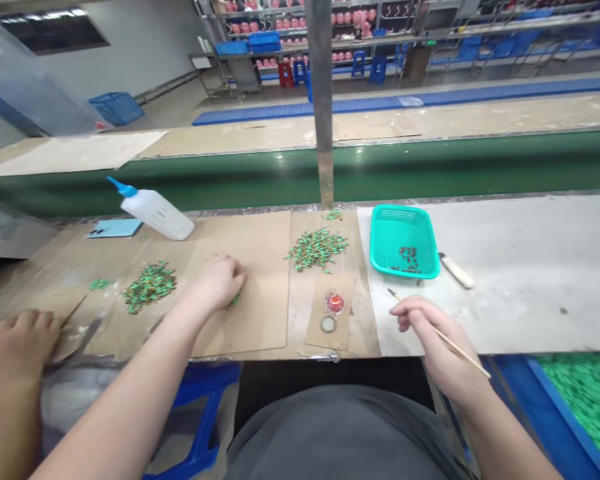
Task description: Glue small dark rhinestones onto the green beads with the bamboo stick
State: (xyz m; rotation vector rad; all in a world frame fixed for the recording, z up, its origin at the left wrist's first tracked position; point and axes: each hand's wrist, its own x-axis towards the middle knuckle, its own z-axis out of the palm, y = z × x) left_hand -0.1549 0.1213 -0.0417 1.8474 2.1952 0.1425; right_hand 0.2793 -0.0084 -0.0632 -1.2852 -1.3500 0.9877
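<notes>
— Right grip (pixel 430 337)?
— Pinching a thin wooden stick (pixel 463 350).
— Left grip (pixel 221 281)?
— Curled over small green pieces (pixel 233 301) on cardboard (pixel 260 320); any pinch is hidden.
— Risk?
— A careless sweep could scatter them toward the teal tray (pixel 404 241).

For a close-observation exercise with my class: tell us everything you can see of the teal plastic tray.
The teal plastic tray is shallow and rectangular, with rounded corners, a raised rim and a patch of narrow slots at its far end. It lies flat on a pale grey sheet, holding a small scatter of dark and green pieces on its floor. No hand touches it.
</notes>
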